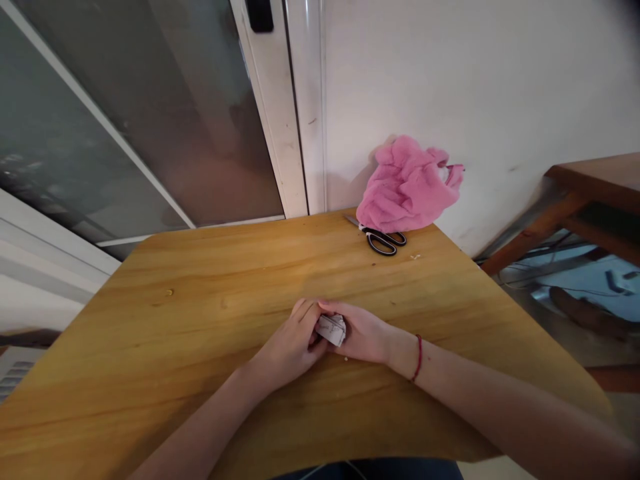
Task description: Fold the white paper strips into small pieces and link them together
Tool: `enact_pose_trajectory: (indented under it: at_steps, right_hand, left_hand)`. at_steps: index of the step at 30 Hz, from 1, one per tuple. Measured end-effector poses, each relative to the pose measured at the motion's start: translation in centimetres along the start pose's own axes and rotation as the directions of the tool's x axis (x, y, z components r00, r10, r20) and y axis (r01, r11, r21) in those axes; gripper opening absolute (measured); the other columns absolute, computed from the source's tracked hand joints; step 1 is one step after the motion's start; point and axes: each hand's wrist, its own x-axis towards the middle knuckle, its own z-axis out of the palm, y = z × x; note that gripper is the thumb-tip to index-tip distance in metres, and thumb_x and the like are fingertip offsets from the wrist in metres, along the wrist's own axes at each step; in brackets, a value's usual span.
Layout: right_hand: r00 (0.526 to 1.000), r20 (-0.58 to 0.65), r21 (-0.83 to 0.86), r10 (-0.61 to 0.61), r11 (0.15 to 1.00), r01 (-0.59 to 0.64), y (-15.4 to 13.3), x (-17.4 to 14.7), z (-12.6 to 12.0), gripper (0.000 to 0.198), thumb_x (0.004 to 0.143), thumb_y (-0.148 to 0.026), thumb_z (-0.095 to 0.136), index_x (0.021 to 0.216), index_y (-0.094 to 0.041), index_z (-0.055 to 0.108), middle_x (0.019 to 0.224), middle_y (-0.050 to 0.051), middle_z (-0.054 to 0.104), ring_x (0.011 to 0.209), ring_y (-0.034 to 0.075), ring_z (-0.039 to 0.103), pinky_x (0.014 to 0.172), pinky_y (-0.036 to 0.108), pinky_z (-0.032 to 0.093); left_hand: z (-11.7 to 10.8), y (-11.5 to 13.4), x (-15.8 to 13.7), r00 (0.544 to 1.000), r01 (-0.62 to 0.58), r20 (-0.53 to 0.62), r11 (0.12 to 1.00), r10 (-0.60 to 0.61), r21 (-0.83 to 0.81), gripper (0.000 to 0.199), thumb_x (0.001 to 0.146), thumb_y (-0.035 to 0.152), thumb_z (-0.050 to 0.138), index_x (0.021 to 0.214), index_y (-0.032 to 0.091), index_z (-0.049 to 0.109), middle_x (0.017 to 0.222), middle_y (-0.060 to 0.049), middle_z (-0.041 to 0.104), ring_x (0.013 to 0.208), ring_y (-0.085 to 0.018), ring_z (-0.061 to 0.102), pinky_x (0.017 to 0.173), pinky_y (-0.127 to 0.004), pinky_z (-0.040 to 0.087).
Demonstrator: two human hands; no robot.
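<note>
At the far left edge, beyond the table (110, 373), you have a slatted thing (17, 373) low down, too cut off to name. Above it stands a glass door (150, 100) in a pale frame, its panes dark and cloudy, with a black latch (260, 15) near the top. On the left part of the tabletop, well apart from your hands, lies a tiny yellowish scrap (170, 292). Next comes your left hand (291, 343), near the middle of the table and towards you, its fingers bent and closed narrowly on the left end of a small folded paper (331, 330). That paper is whitish, with dark print on its face, and sits between your two hands. Your right hand (367, 333) is curled round its right side, helping to hold it, and its fingertips meet your left hand; just how they grip behind the paper you cannot tell. A little crumb (346, 359) lies just below it. Farther back, scissors (383, 241) with black handles lie by the table's far edge, partly under a bunched pink cloth (407, 183) near the white wall (480, 80). A red bracelet (418, 357) circles your right wrist, and at the far right stands brown wooden furniture (595, 173)
</note>
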Motion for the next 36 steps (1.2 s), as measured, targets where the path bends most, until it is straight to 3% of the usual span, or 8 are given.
enact_pose_trajectory:
  at_steps: [5,8,10,14,18,22,30,36]
  right_hand:
    - [0.994,0.108,0.228,0.034,0.972,-0.058,-0.3,0.0,-0.1,0.017,0.081,-0.028,0.055,0.078,-0.011,0.058,0.069,0.002,0.060,0.070,0.012,0.059,0.072,0.025,0.046]
    - [0.991,0.133,0.250,0.008,0.967,-0.042,-0.3,0.1,-0.2,0.022,0.084,-0.030,0.052,0.083,-0.009,0.059,0.075,0.005,0.062,0.074,0.013,0.060,0.078,0.027,0.044]
    - [0.989,0.151,0.255,0.010,0.966,-0.049,-0.2,0.2,-0.2,0.025,0.085,-0.031,0.050,0.086,-0.008,0.060,0.077,0.005,0.062,0.077,0.014,0.060,0.081,0.028,0.043]
    - [0.982,0.188,0.218,0.021,0.974,-0.062,0.1,0.3,-0.2,0.027,0.085,-0.034,0.050,0.086,-0.009,0.060,0.078,0.005,0.063,0.075,0.014,0.060,0.080,0.029,0.043]
    - [0.989,0.141,0.185,0.039,0.980,-0.066,0.2,0.2,-0.1,0.023,0.082,-0.030,0.054,0.086,-0.008,0.061,0.078,0.006,0.063,0.077,0.014,0.059,0.083,0.029,0.042]
    - [0.990,0.136,0.183,0.035,0.981,-0.060,0.2,0.0,0.1,0.022,0.078,-0.028,0.059,0.084,-0.007,0.061,0.077,0.005,0.062,0.077,0.013,0.059,0.083,0.028,0.041]
    - [0.989,0.149,0.113,0.007,0.993,-0.024,0.1,-0.2,0.4,0.016,0.077,-0.026,0.062,0.080,-0.011,0.060,0.073,0.002,0.061,0.071,0.011,0.056,0.075,0.026,0.042]
    - [0.977,0.211,0.076,-0.031,0.997,0.015,-0.1,-0.4,0.5,0.012,0.078,-0.024,0.061,0.085,-0.014,0.059,0.079,0.002,0.060,0.076,0.011,0.056,0.076,0.025,0.042]
  left_hand:
    - [-0.2,-0.4,0.4,0.989,0.143,-0.026,0.977,-0.149,-0.156,0.030,0.074,0.011,0.053,0.102,0.021,0.050,0.096,-0.004,0.051,0.088,-0.018,0.049,0.080,-0.032,0.042]
    - [-0.4,-0.7,0.6,0.962,0.271,0.058,0.913,-0.266,-0.306,0.030,0.075,0.016,0.054,0.105,0.022,0.051,0.089,-0.001,0.053,0.077,-0.014,0.051,0.072,-0.028,0.044]
    - [-0.4,-0.8,0.5,0.956,0.294,0.095,0.885,-0.279,-0.360,0.029,0.076,0.019,0.055,0.104,0.023,0.051,0.087,0.000,0.054,0.076,-0.013,0.052,0.070,-0.026,0.045]
    - [0.1,-1.1,0.3,0.963,0.268,0.106,0.873,-0.247,-0.407,0.028,0.074,0.019,0.057,0.100,0.022,0.050,0.098,-0.003,0.053,0.082,-0.014,0.054,0.072,-0.027,0.047]
    - [0.3,-1.1,0.2,0.968,0.245,0.031,0.918,-0.247,-0.311,0.021,0.074,0.018,0.056,0.095,0.021,0.052,0.091,-0.002,0.053,0.085,-0.016,0.053,0.076,-0.028,0.045]
    - [0.1,-0.9,0.3,0.972,0.233,0.026,0.931,-0.235,-0.282,0.024,0.076,0.020,0.054,0.100,0.022,0.052,0.091,-0.001,0.055,0.085,-0.016,0.053,0.078,-0.029,0.044]
    - [-0.1,0.0,0.5,0.998,0.058,-0.004,0.990,-0.059,-0.128,0.033,0.071,0.005,0.051,0.099,0.021,0.053,0.097,-0.004,0.052,0.094,-0.019,0.048,0.081,-0.032,0.042]
    - [-0.3,0.2,0.4,0.995,0.098,0.010,0.979,-0.097,-0.180,0.018,0.077,0.009,0.048,0.088,0.020,0.055,0.093,-0.003,0.050,0.091,-0.018,0.047,0.079,-0.030,0.041]
